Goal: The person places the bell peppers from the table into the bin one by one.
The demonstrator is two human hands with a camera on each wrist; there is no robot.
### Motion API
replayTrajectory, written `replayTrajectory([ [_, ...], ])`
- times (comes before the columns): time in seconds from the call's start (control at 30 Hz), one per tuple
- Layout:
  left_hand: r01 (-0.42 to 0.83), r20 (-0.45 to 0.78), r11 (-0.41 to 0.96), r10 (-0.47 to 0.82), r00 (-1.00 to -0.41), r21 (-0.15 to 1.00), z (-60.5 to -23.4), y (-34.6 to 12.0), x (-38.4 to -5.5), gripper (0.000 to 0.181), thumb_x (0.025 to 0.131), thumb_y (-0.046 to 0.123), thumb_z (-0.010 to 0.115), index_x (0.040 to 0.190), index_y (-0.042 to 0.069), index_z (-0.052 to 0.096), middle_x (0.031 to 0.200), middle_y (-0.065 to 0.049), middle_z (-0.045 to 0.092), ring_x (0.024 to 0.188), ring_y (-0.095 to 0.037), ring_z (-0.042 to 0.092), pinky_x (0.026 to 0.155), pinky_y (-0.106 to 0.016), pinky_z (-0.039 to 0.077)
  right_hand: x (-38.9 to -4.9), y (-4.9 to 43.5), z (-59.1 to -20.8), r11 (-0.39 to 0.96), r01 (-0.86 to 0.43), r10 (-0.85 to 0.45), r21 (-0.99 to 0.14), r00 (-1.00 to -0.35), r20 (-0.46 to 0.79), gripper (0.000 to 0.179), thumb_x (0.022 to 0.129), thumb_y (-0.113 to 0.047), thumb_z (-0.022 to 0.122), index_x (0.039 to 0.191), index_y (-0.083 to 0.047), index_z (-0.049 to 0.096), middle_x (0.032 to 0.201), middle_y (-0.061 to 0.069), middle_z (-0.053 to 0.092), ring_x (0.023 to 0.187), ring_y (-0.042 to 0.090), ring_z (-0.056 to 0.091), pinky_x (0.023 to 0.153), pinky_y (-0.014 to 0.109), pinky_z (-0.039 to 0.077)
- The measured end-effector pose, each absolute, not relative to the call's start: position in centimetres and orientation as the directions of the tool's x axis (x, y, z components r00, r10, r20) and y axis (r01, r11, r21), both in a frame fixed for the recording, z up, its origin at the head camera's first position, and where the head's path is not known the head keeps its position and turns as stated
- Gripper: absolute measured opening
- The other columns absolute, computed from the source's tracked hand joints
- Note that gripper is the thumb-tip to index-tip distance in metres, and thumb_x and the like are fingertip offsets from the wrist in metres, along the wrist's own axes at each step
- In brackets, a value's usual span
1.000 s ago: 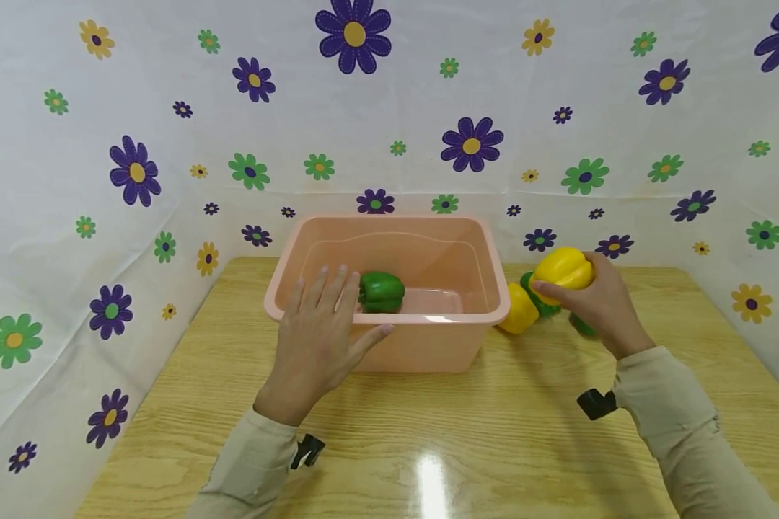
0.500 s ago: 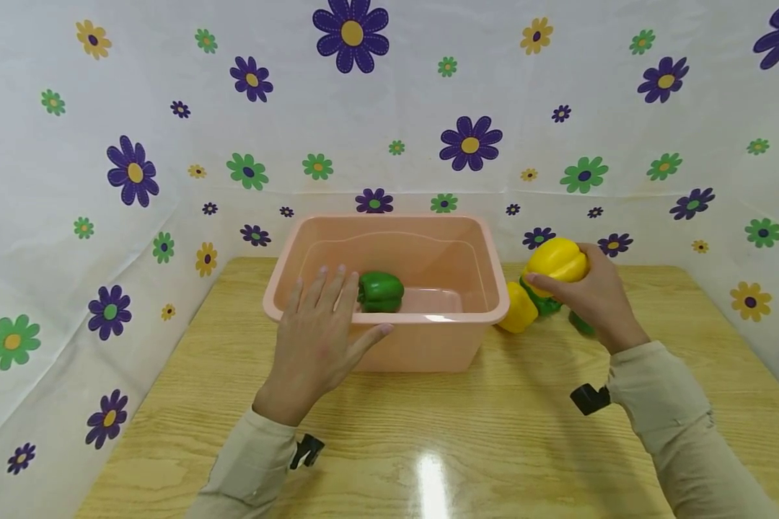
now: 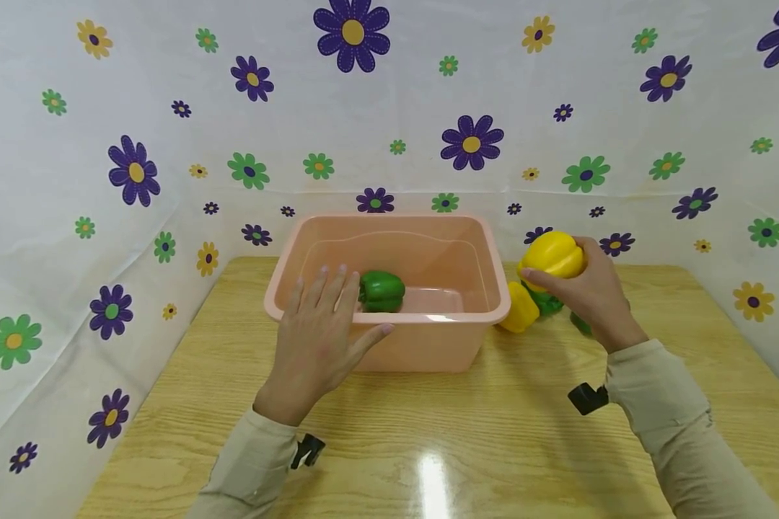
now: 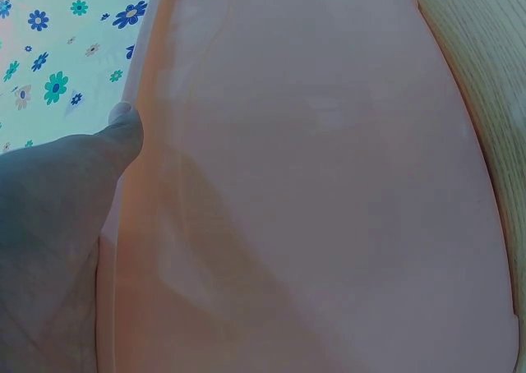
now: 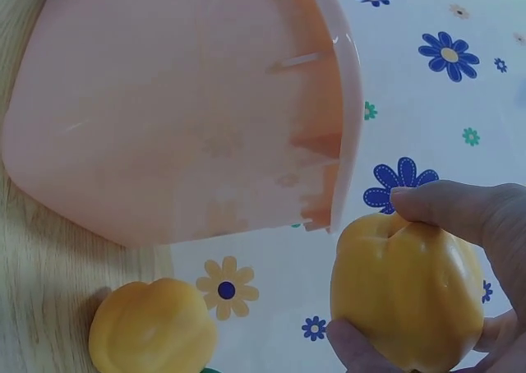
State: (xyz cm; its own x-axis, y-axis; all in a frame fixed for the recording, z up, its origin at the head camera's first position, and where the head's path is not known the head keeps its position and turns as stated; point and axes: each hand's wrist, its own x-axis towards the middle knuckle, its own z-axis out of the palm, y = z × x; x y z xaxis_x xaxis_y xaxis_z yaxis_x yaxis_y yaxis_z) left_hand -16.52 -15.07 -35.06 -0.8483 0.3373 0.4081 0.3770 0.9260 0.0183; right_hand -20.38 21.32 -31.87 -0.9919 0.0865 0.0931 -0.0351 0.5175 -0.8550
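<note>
My right hand grips a yellow bell pepper and holds it above the table, right of a pink plastic bin. In the right wrist view, thumb and fingers wrap that yellow bell pepper. With fingers straight, my left hand rests on the bin's near rim at the left. The left wrist view shows its thumb at the rim, beside the bin's outer wall. Inside the bin lies a green bell pepper, its left end partly hidden by the left fingers.
Another yellow bell pepper lies against the bin's right side. Beside it, a green bell pepper is partly covered by the held one. More green shows below my right hand. A flower-printed sheet hangs behind the wooden table.
My right hand has lifted the yellow bell pepper slightly and moved it a little left toward the bin. The left hand has stayed in place on the rim.
</note>
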Motion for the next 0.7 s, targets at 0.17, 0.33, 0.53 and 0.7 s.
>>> replayTrajectory([
  [0.17,0.368,0.399,0.929,0.326,-0.857,0.031,-35.0,-15.1,-16.4,0.091,0.095,0.071,0.047,0.155,0.003,0.039,0.158,-0.018,0.039,0.148,-0.040,0.030,0.121,-0.059,0.015,-20.4,20.8,-31.5,0.511,-0.038,0.084,-0.859,-0.992,0.094,0.095,0.087,-0.048,0.078,0.153,-0.002,0.027,0.137,0.022,0.044,0.111,0.035,0.049,0.094,0.042,0.049],
  [0.33,0.373,0.404,0.927,0.332,-0.852,0.025,-35.0,-15.1,-16.4,0.090,0.095,0.070,0.048,0.154,0.003,0.040,0.157,-0.019,0.040,0.148,-0.040,0.031,0.121,-0.059,0.016,-20.5,20.5,-31.2,0.495,-0.055,0.076,-0.867,-0.991,0.106,0.094,0.088,-0.046,0.078,0.153,-0.002,0.028,0.137,0.021,0.044,0.111,0.032,0.049,0.092,0.037,0.049],
  [0.53,0.381,0.402,0.924,0.343,-0.849,0.016,-35.0,-15.1,-16.6,0.090,0.096,0.070,0.047,0.155,0.003,0.038,0.158,-0.019,0.039,0.148,-0.040,0.030,0.121,-0.059,0.015,-20.4,20.1,-31.0,0.488,-0.081,0.076,-0.869,-0.988,0.135,0.091,0.089,-0.046,0.077,0.152,-0.003,0.029,0.136,0.020,0.045,0.111,0.032,0.049,0.092,0.038,0.049],
  [0.7,0.376,0.396,0.926,0.339,-0.853,0.017,-35.0,-15.1,-16.6,0.090,0.096,0.070,0.047,0.155,0.003,0.038,0.158,-0.019,0.038,0.149,-0.040,0.029,0.121,-0.058,0.014,-20.5,19.7,-30.8,0.472,-0.108,0.074,-0.875,-0.984,0.162,0.088,0.088,-0.044,0.078,0.151,-0.004,0.032,0.134,0.018,0.046,0.108,0.029,0.049,0.092,0.038,0.049],
])
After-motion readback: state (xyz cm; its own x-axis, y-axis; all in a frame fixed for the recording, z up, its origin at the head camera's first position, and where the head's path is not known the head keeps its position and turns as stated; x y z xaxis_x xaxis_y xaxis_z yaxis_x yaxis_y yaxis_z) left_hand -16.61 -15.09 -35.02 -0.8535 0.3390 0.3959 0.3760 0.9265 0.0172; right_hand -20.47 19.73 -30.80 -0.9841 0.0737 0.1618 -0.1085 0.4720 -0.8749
